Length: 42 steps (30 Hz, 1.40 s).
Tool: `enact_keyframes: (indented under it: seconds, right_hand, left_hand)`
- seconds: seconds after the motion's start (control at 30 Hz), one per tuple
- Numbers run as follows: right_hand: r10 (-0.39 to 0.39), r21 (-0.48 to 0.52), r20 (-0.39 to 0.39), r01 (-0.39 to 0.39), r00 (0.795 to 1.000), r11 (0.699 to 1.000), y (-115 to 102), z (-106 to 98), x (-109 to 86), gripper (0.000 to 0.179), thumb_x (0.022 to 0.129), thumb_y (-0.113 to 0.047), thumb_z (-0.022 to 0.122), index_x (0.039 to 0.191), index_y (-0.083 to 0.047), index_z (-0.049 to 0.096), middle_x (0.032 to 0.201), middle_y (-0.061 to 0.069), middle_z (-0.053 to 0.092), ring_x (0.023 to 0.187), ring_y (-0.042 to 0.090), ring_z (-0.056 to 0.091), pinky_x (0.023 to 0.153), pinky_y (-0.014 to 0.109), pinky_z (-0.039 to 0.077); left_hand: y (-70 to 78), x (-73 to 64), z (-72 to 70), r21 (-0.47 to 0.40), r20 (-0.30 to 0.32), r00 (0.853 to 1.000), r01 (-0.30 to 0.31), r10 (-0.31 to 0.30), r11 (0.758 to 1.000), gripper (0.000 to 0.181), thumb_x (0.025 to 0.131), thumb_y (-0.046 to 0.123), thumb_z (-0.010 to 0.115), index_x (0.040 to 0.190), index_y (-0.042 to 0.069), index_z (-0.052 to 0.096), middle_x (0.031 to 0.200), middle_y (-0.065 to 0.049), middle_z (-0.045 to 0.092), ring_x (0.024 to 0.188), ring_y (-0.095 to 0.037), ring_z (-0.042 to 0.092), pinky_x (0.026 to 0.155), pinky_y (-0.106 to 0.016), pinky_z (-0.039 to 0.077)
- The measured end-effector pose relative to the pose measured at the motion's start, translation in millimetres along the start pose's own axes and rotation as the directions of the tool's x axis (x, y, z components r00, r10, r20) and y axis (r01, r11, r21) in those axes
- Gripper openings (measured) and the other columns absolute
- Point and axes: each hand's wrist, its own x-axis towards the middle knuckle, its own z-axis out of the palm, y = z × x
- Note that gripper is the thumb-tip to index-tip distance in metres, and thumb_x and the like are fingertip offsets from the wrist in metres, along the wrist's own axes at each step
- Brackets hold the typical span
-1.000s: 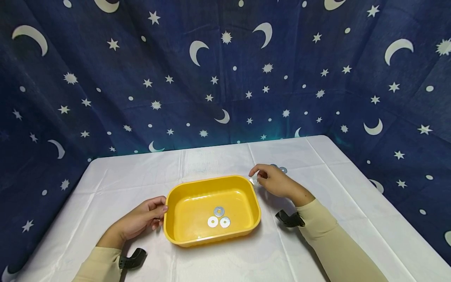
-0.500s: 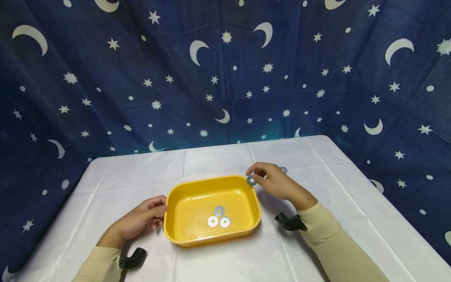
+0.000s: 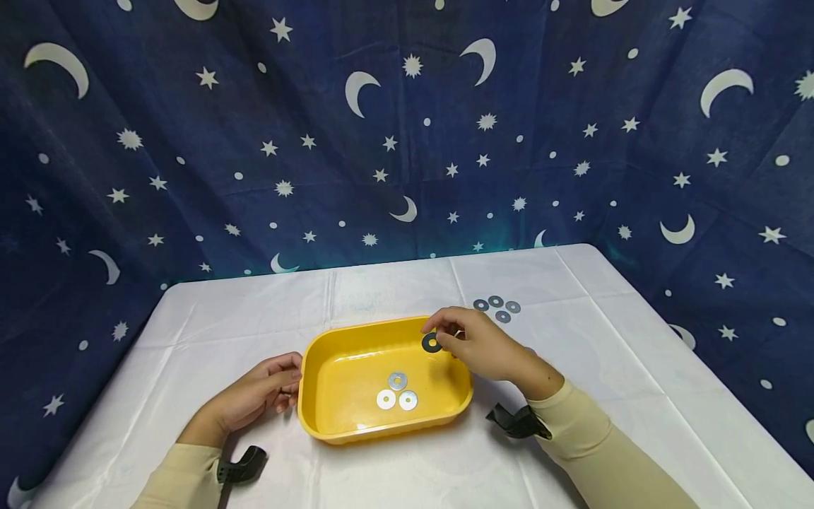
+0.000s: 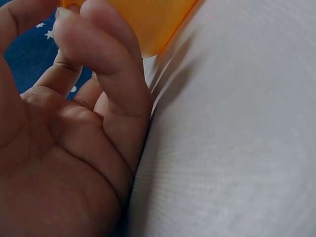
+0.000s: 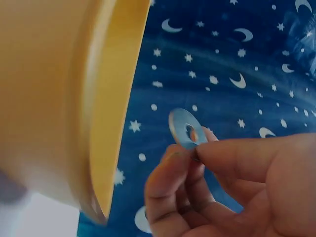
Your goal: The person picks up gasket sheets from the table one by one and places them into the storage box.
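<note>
My right hand [image 3: 480, 346] pinches a flat metal washer [image 3: 430, 343] between thumb and fingertips, over the right end of a yellow plastic tray [image 3: 343, 357]. The right wrist view shows this washer [image 5: 185, 129] tilted, its hole facing the camera, beside the tray's wall [image 5: 106, 108]. Three silvery washers [image 3: 408, 400] lie close together on the tray's floor. At the tray's left end, my left hand [image 3: 257, 392] holds the rim with thumb and fingers. The left wrist view has the fingers [image 4: 108, 64] bent near the orange-looking tray wall [image 4: 153, 24]; their exact contact is partly hidden.
Several more washers [image 3: 503, 317] lie grouped on the white tablecloth [image 3: 381, 293] behind my right hand. A dark blue curtain [image 3: 331, 141] with moons and stars hangs behind and beside the table. Black wrist straps [image 3: 518, 422] sit on both sleeves.
My right hand has moved left and toward me, carrying the washer from beside the tray's back right corner to over the tray. The washers behind it have come into view. My left hand stays put.
</note>
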Motion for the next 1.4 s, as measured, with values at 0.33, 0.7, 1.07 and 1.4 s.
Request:
enact_keyframes:
  seconds: [0.33,0.7,1.07,1.4]
  right_hand:
    - [-0.007,0.181,0.020,0.004,1.000,0.984,-4,33,0.0,0.018,0.087,-0.002,0.055,0.102,-0.009,0.062,0.082,0.010,0.052,0.068,0.024,0.058,0.062,0.034,0.053]
    - [-0.066,0.182,0.113,0.045,0.991,0.982,-7,62,9.7,0.021,0.089,-0.005,0.053,0.099,-0.019,0.063,0.080,0.004,0.055,0.070,0.030,0.061,0.062,0.035,0.054]
    - [-0.026,0.210,0.243,-0.027,0.970,0.977,-16,85,20.3,0.018,0.088,-0.006,0.057,0.098,-0.019,0.062,0.076,0.008,0.055,0.060,0.031,0.062,0.039,0.029,0.044]
    - [-0.047,0.110,0.247,0.020,0.968,0.994,-12,100,26.2,0.021,0.086,0.000,0.057,0.096,-0.017,0.062,0.072,0.002,0.056,0.056,0.020,0.061,0.047,0.022,0.046]
  left_hand:
    - [1.4,2.5,-2.5,0.014,0.012,1.000,-0.011,0.010,1.000,0.017,0.098,0.018,0.040,0.104,0.003,0.044,0.080,0.001,0.052,0.067,-0.010,0.050,0.054,-0.019,0.044]
    - [-0.2,3.9,-3.7,0.007,0.007,1.000,-0.015,0.015,1.000,0.016,0.098,0.018,0.041,0.104,0.003,0.045,0.081,0.001,0.053,0.067,-0.010,0.051,0.054,-0.019,0.043]
    - [-3.0,-1.1,-3.3,0.001,-0.001,1.000,-0.011,0.011,1.000,0.017,0.098,0.017,0.040,0.105,0.002,0.044,0.081,0.000,0.052,0.067,-0.010,0.051,0.054,-0.019,0.044]
    - [-0.7,1.2,-0.7,-0.019,-0.040,0.999,0.034,-0.035,0.999,0.015,0.097,0.021,0.044,0.101,0.007,0.045,0.080,0.002,0.056,0.065,-0.010,0.050,0.053,-0.018,0.043]
